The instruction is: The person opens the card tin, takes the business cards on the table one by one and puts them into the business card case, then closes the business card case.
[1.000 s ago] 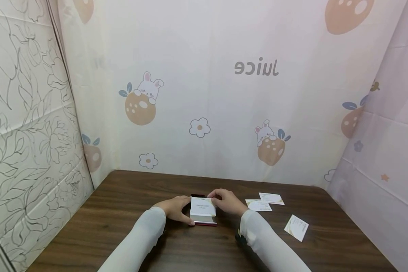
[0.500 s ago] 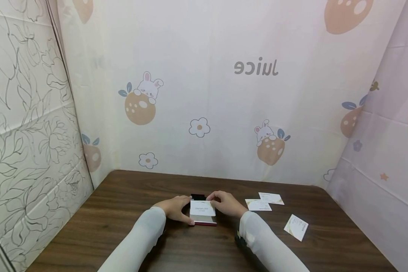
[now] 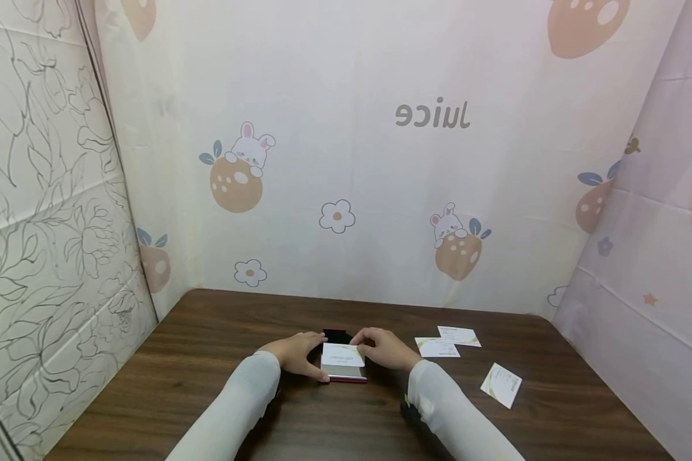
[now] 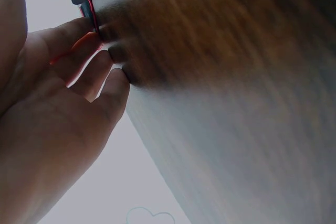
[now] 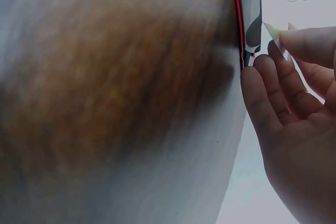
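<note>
A small card case (image 3: 347,371) with a silvery face, a red front edge and a black part (image 3: 336,336) at its back lies on the table. My left hand (image 3: 294,353) grips its left side, thumb at the front corner and fingertips toward the back. A white business card (image 3: 343,354) with gold trim overlaps the case in the head view. Thumb and forefinger of my right hand (image 3: 387,350) pinch its far right corner. From the right wrist, the card (image 5: 273,31) shows as a tilted sliver between thumb and fingers, beside the case's red edge (image 5: 238,19).
Two more business cards (image 3: 436,347) (image 3: 459,335) overlap to the right of my right hand on the dark wooden table (image 3: 225,397). Another card (image 3: 501,385) lies nearer, further right. Printed curtains (image 3: 340,160) stand behind the table and on both sides.
The held card's far edge has come down toward me, and more of the case's black part shows behind it. My right hand has shifted slightly with it; my left hand stays put.
</note>
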Tool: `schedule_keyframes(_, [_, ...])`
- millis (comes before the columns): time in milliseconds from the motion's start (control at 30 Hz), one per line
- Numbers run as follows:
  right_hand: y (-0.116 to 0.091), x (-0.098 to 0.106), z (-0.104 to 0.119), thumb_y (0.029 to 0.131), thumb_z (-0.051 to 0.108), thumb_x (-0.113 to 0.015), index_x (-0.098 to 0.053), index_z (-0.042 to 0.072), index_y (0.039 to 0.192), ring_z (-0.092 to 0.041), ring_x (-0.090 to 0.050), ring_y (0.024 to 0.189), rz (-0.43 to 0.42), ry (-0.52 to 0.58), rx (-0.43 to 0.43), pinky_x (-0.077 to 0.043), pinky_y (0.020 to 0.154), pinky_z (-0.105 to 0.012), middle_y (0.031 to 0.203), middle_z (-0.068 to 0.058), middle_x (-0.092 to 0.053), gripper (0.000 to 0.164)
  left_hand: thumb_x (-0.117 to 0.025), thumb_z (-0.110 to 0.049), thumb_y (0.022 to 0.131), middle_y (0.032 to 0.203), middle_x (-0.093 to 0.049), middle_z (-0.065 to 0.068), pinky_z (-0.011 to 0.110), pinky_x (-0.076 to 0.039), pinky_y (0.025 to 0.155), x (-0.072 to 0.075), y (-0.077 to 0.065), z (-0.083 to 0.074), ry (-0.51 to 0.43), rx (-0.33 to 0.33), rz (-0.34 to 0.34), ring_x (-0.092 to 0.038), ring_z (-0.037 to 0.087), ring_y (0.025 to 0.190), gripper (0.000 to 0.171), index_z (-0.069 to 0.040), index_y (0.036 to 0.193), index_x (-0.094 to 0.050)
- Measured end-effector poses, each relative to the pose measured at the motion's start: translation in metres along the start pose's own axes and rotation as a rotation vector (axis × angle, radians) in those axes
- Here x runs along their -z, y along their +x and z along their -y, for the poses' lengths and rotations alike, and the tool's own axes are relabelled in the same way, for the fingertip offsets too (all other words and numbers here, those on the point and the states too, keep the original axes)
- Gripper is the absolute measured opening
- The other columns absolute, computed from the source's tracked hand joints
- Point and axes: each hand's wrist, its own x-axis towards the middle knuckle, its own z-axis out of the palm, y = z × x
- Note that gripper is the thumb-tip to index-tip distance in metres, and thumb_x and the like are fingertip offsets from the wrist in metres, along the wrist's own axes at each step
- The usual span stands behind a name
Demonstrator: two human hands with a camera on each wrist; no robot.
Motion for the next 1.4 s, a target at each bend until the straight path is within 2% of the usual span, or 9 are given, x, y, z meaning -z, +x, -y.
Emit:
schedule_keyframes(233, [-0.0005, -0.0014, -0.0017, 0.098, 0.008, -0.062, -0.070, 0.017, 0.103, -0.017, -0.057, 0.093, 0.059, -0.020, 0.029, -0.049, 0.089, -0.047, 0.105, 0.003, -0.066, 0.013, -0.078, -0.058, 0.080, 0.155, -0.041, 0.007, 0.051, -0.036, 0.110, 0.0002, -0.0009, -0.0005, -0.006, -0.002, 0.003, -0.036, 0.027, 0.143, 0.092, -0.012, 0.152, -0.043])
schedule_keyframes(567, [-0.0007, -0.0004, -0.0019, 0.098, 0.009, -0.063, -0.071, 0.018, 0.101, -0.015, -0.057, 0.094, 0.096, -0.044, 0.049, -0.050, 0.089, -0.046, 0.106, 0.004, -0.064, 0.013, -0.079, -0.056, 0.080, 0.155, -0.041, 0.008, 0.051, -0.036, 0.110, 0.0007, -0.0013, 0.0003, -0.008, -0.017, -0.003, -0.036, 0.028, 0.143, 0.091, -0.010, 0.151, -0.044])
schedule_keyframes(900, [0.0013, -0.0049, 0.0009, 0.095, 0.007, -0.066, -0.073, 0.018, 0.095, -0.012, -0.056, 0.088, 0.090, -0.159, 0.097, -0.051, 0.083, -0.040, 0.097, 0.006, -0.062, 0.014, -0.078, -0.057, 0.081, 0.155, -0.041, 0.007, 0.050, -0.036, 0.110, -0.0001, -0.0009, 0.0009, -0.001, -0.023, -0.003, -0.036, 0.027, 0.143, 0.091, -0.011, 0.151, -0.044])
schedule_keyframes(1200, [0.0019, -0.0043, 0.0017, 0.096, 0.004, -0.065, -0.075, 0.019, 0.099, -0.012, -0.054, 0.084, 0.101, -0.148, 0.086, -0.051, 0.080, -0.036, 0.099, 0.006, -0.063, 0.018, -0.078, -0.057, 0.080, 0.156, -0.040, 0.008, 0.051, -0.036, 0.110, -0.0007, 0.0005, 0.0035, -0.002, -0.030, 0.000, -0.035, 0.027, 0.143, 0.092, -0.011, 0.152, -0.043])
schedule_keyframes(1400, [-0.0013, -0.0024, 0.0031, 0.096, 0.003, -0.063, -0.074, 0.017, 0.101, -0.011, -0.055, 0.087, 0.107, -0.158, 0.112, -0.051, 0.082, -0.037, 0.103, 0.003, -0.064, 0.018, -0.079, -0.056, 0.080, 0.156, -0.039, 0.008, 0.051, -0.036, 0.110, 0.0001, -0.0004, 0.0028, -0.013, -0.034, 0.000, -0.035, 0.027, 0.144, 0.093, -0.010, 0.152, -0.043])
